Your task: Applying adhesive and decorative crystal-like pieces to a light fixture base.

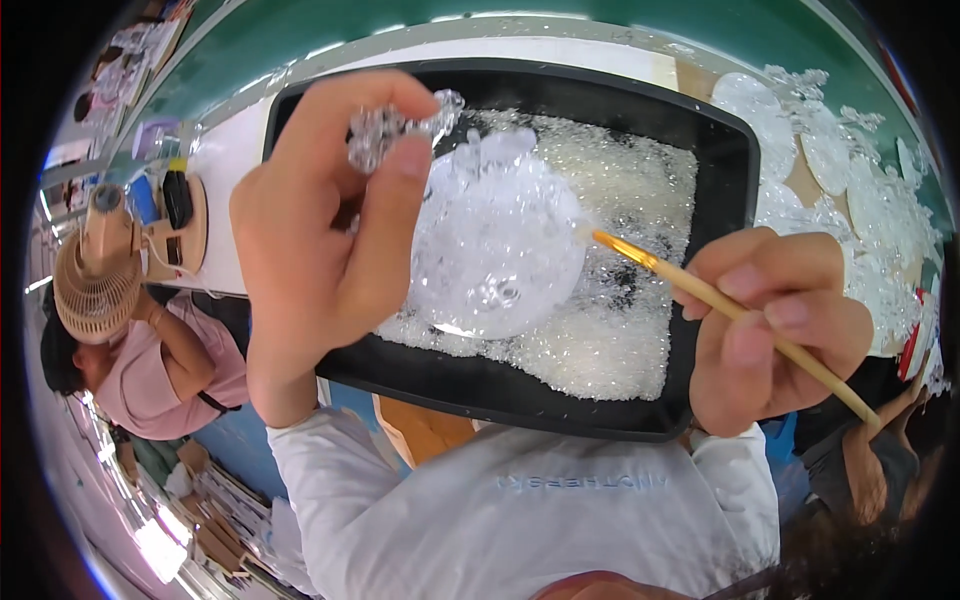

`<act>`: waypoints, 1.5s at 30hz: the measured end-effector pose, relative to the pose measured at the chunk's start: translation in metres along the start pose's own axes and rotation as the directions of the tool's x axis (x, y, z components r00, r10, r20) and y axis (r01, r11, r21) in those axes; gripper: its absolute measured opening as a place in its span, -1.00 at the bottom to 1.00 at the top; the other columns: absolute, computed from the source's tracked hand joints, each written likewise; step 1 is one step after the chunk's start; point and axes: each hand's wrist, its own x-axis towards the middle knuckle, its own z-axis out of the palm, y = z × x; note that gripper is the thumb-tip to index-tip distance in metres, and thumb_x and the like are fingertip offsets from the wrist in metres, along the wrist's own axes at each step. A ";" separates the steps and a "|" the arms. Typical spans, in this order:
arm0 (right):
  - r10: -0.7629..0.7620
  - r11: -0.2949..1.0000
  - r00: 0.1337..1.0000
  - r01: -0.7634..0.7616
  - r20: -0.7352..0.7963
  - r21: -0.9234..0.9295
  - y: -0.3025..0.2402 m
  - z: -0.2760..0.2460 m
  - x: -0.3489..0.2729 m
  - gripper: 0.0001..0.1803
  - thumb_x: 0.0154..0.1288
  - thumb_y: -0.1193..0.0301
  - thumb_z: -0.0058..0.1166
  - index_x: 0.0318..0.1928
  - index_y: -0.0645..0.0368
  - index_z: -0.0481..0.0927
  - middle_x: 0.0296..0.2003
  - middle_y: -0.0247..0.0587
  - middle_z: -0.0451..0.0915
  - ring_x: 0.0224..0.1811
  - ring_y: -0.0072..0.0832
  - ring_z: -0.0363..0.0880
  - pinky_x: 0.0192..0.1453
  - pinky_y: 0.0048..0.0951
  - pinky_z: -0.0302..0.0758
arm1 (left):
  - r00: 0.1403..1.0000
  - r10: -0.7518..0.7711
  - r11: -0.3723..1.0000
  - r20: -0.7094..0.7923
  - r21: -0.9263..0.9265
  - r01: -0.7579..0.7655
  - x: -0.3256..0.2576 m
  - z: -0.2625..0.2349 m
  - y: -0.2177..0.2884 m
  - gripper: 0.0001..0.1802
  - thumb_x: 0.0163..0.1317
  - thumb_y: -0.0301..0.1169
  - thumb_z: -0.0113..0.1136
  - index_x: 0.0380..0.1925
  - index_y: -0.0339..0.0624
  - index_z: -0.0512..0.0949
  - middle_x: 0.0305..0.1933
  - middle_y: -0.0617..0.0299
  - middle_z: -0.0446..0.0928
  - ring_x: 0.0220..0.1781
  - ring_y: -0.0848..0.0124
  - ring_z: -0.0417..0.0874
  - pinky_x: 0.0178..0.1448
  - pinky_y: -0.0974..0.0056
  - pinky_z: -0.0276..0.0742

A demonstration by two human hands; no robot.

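My left hand (310, 215) is closed, with thumb and forefinger pinching a clear, knobbly ornament piece (374, 138). Just beyond those fingers is a round translucent white disc (500, 235) with clear lumps at its top edge; whether it joins the pinched piece I cannot tell. My right hand (780, 325) is closed around a thin paintbrush (720, 300) with a wooden handle and a gold ferrule. The brush tip meets or nearly meets the disc's right edge. Below both hands lies a black tray (728, 190) spread with sparkling clear granules (620, 345).
Many clear and white ornament pieces (830, 150) crowd the right side of the table. To the left are a beige fan (98, 270) and a person in a pink top (185, 370). Another person's arm (862, 470) shows at the lower right. A green surface (400, 20) runs behind the tray.
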 end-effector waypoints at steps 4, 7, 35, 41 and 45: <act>0.066 0.989 0.987 -0.045 0.147 -0.139 0.000 0.006 0.004 -0.80 0.32 0.58 0.06 -0.07 0.23 0.41 -0.28 0.04 0.49 -0.53 -0.31 0.53 -0.46 -0.46 0.57 | 0.998 -0.028 0.993 -0.061 -0.120 0.021 -0.002 0.003 -0.004 -0.78 0.35 -0.51 0.18 -0.03 -0.28 0.55 -0.62 0.52 0.39 -0.65 0.83 0.19 -0.53 0.57 -0.08; 0.050 0.983 0.979 -0.013 0.197 -0.182 0.004 0.012 0.005 -0.82 0.22 0.67 0.13 -0.16 0.28 0.50 -0.30 0.08 0.58 -0.46 -0.25 0.61 -0.40 -0.43 0.59 | 0.995 -0.066 0.984 -0.079 -0.172 0.051 -0.006 0.005 -0.001 -0.79 0.35 -0.51 0.18 -0.03 -0.28 0.56 -0.70 0.57 0.28 -0.65 0.83 0.17 -0.53 0.56 -0.15; -0.028 0.962 0.963 0.099 0.270 -0.254 0.007 0.021 0.009 -0.71 -0.08 0.74 0.24 -0.24 0.34 0.64 -0.43 0.01 0.60 -0.52 -0.29 0.57 -0.48 -0.45 0.47 | 0.983 0.184 0.977 -0.001 -0.112 -0.183 -0.015 -0.003 0.001 -0.77 0.31 -0.60 0.17 -0.04 -0.40 0.52 -0.09 0.24 0.61 -0.57 0.80 0.31 -0.51 0.65 0.12; -0.055 0.978 0.972 0.099 0.228 -0.185 0.004 0.019 0.008 -0.67 -0.13 0.77 0.21 -0.24 0.35 0.63 -0.41 0.02 0.61 -0.51 -0.28 0.56 -0.48 -0.44 0.46 | 0.977 0.215 0.969 0.004 -0.127 -0.213 -0.015 -0.002 0.001 -0.77 0.31 -0.63 0.15 -0.03 -0.44 0.50 -0.09 0.18 0.60 -0.54 0.78 0.34 -0.50 0.64 0.15; -0.035 0.963 0.962 0.105 0.270 -0.249 0.007 0.021 0.008 -0.67 -0.11 0.78 0.18 -0.23 0.34 0.60 -0.40 0.02 0.61 -0.50 -0.29 0.56 -0.46 -0.44 0.46 | 0.963 0.269 0.953 -0.009 -0.139 -0.268 -0.015 -0.002 0.002 -0.77 0.30 -0.67 0.13 -0.05 -0.51 0.47 -0.05 0.07 0.58 -0.48 0.73 0.37 -0.48 0.63 0.18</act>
